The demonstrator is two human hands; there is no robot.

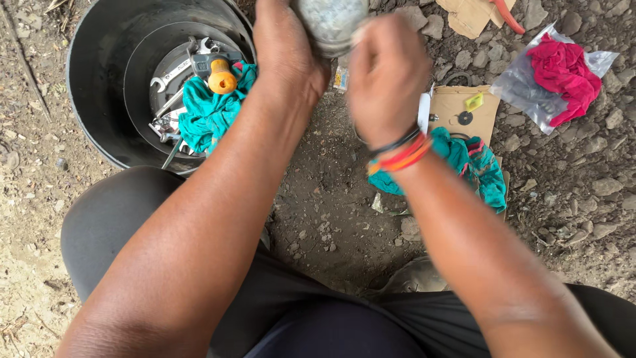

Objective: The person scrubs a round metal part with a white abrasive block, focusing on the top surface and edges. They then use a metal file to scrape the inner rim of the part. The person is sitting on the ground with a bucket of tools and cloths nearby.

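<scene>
Grey part (329,23), rounded and speckled, held at the top edge of the view between both hands, above bare ground; its upper portion is cut off by the frame, so its long axis and the way it points cannot be told. Left hand (286,50) wraps the part's left side, fingers closed on it. Right hand (386,76) is closed against the part's right side, blurred; bands (399,152) of black, red and orange circle its wrist. Bucket (99,86), black, stands on the ground to the left, holding wrenches (171,73), a teal cloth (209,113) and a tool with an orange handle (222,78). Second teal cloth (474,166) lies right of the right wrist, beside a cardboard piece (457,106) carrying small black washers. Clear bag (530,86) with a red cloth (563,73) lies further right among stones.
</scene>
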